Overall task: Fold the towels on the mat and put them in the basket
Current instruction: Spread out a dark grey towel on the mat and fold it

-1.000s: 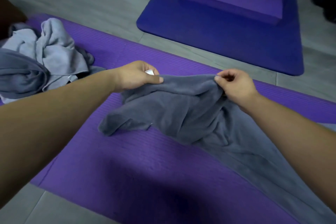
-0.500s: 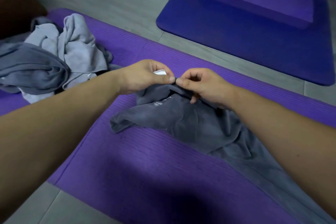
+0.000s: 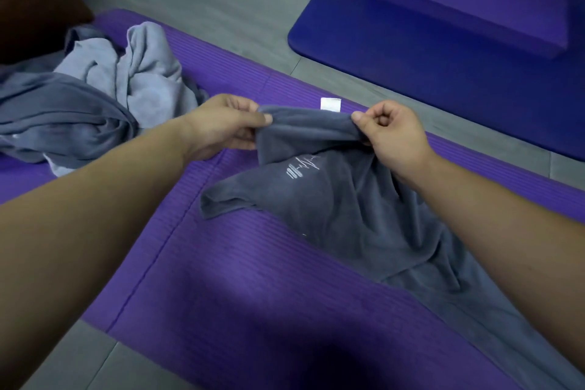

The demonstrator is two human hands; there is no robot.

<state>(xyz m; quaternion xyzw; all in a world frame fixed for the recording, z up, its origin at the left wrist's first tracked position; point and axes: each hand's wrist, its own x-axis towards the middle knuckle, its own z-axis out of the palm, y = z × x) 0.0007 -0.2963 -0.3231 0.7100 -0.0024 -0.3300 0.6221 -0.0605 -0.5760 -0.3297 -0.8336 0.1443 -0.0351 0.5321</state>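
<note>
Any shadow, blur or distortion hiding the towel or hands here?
Head view: a dark shadow lies on the purple mat at bottom centre, clear of the grey towel; wide-angle stretch swells the forearms near the edges; left hand and right hand are sharp, both pinching the towel's top edge.

The dark grey towel (image 3: 348,215) is running out past the edge at 5 o'clock with the right forearm (image 3: 506,231) covering part of it, the towel pile (image 3: 95,111) is being cut off at 9 o'clock, and the white stitching (image 3: 302,166) on it is showing too small to read.
</note>
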